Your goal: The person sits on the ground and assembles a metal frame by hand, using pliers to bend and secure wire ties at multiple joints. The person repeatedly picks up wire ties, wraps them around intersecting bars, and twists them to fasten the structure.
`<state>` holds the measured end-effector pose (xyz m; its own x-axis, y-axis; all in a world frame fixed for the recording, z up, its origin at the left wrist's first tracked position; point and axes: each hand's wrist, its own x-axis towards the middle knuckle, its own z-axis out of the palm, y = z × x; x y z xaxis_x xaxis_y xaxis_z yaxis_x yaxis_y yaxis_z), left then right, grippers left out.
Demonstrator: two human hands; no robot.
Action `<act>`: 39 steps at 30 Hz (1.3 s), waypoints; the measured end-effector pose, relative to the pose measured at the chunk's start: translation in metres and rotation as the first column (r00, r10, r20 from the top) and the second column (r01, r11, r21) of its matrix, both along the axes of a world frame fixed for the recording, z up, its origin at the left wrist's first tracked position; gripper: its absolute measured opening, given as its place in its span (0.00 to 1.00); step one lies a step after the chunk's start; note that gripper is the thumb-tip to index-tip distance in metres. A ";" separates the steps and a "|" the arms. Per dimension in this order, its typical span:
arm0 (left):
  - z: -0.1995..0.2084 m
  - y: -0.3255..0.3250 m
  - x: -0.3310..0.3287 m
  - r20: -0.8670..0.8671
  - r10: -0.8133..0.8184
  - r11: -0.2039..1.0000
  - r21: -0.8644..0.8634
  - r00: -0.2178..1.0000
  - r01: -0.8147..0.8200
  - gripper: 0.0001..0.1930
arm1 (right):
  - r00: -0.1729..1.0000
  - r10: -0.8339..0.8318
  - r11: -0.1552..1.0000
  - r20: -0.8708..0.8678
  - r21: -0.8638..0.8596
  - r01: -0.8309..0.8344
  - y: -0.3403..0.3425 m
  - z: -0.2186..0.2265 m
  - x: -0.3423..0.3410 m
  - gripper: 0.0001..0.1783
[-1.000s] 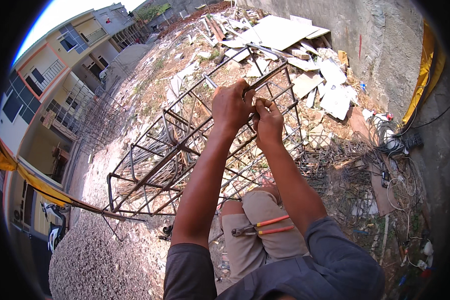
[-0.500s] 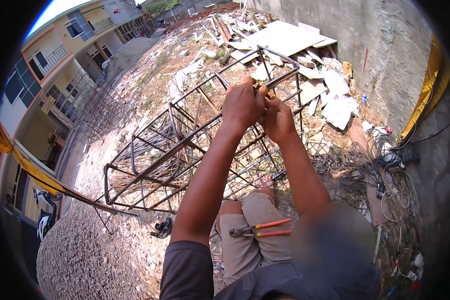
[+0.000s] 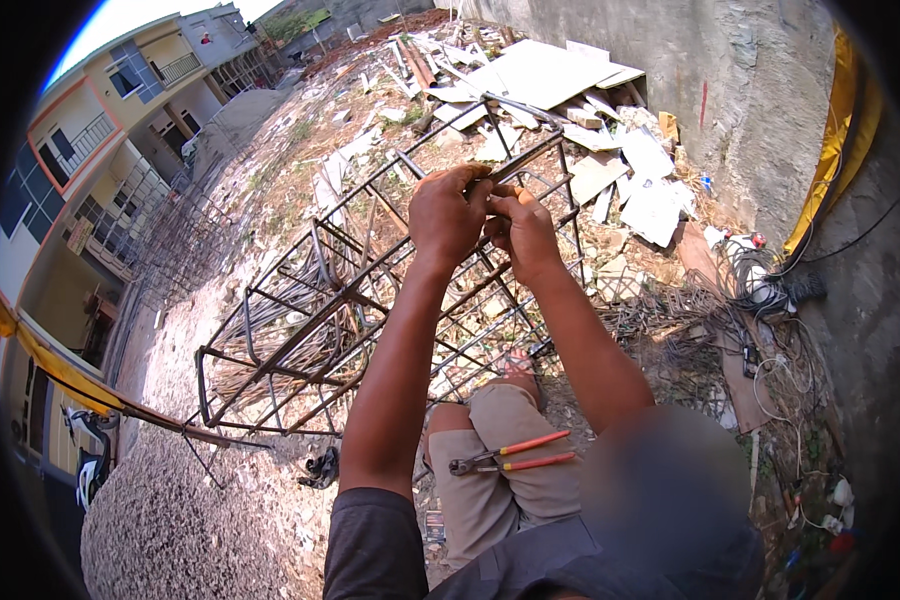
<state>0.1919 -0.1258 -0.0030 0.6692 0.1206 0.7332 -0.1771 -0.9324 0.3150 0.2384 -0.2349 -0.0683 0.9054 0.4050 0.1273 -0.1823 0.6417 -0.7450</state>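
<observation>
A cage of dark steel rebar [image 3: 315,345], made of long bars with bent cross ties, stands tilted in front of me. My left hand [image 3: 448,222] is closed at its upper long bar, fingers curled over it. Close beside it, my right hand [image 3: 526,238] is closed too, thumb and fingers pinched near the left thumb. Whatever lies between the fingertips is too small and covered to make out. Across my lap rest pincers [image 3: 510,455] with orange-red handles and a dark metal head.
Loose rods [image 3: 270,365] lie behind and under the cage. A gravel heap [image 3: 190,520] rises at lower left. White boards [image 3: 540,75] and rubble are piled by the concrete wall [image 3: 760,120]. Tangled cables [image 3: 765,290] lie at right. A yellow sheet [image 3: 70,370] hangs at left.
The view has swung slightly right, so the cage and hands appear further left. Both hands stay at the same upper bar; the left fingers are more curled and the right fingers have shifted.
</observation>
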 end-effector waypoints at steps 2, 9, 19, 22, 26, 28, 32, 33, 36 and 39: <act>0.000 0.003 0.000 -0.054 -0.006 0.999 -0.047 0.999 0.004 0.09 | 0.996 -0.077 0.983 0.050 -0.162 0.084 0.002 -0.003 -0.008 0.10; 0.011 -0.001 -0.005 -0.190 -0.030 0.994 -0.109 0.981 0.009 0.09 | 0.663 -0.201 0.566 0.721 -0.467 0.680 -0.029 -0.021 -0.019 0.10; 0.007 0.005 -0.005 -0.192 -0.030 0.985 -0.175 0.981 -0.004 0.37 | -0.020 0.502 0.269 0.864 -0.135 0.954 -0.077 0.091 -0.004 0.02; 0.009 0.004 -0.007 -0.195 -0.047 0.983 -0.183 0.980 0.011 0.34 | -0.247 0.722 0.305 0.646 0.024 0.952 -0.061 0.132 0.011 0.05; 0.009 0.004 -0.006 -0.208 0.022 0.992 -0.113 0.978 -0.046 0.22 | -0.296 0.832 0.317 0.469 0.037 0.948 -0.026 0.170 0.013 0.06; 0.006 0.010 0.000 -0.208 0.066 0.990 -0.107 0.976 -0.090 0.25 | -0.255 0.863 0.295 0.436 -0.026 0.955 -0.011 0.183 0.008 0.06; 0.006 -0.002 0.002 -0.188 0.057 0.988 -0.130 0.981 -0.082 0.36 | 0.047 0.862 0.070 0.505 -0.210 0.975 -0.012 0.180 0.038 0.04; 0.008 0.001 -0.001 -0.195 0.057 0.986 -0.140 0.979 -0.085 0.38 | 0.131 0.823 0.027 0.553 -0.268 0.963 -0.014 0.178 0.036 0.05; 0.006 0.003 -0.002 -0.158 0.048 0.988 -0.139 0.986 -0.071 0.34 | 0.324 0.684 -0.002 0.653 -0.443 0.897 -0.049 0.163 0.019 0.09; 0.007 -0.005 0.000 -0.152 0.039 0.994 -0.094 0.988 -0.054 0.24 | 0.243 0.562 0.146 0.790 -0.385 0.911 -0.090 0.116 -0.003 0.09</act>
<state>0.1923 -0.1312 0.0042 0.7625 0.2202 0.6083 -0.0783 -0.9020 0.4247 0.2356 -0.3245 0.0476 0.5474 0.6717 0.4992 0.7875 -0.6152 -0.0357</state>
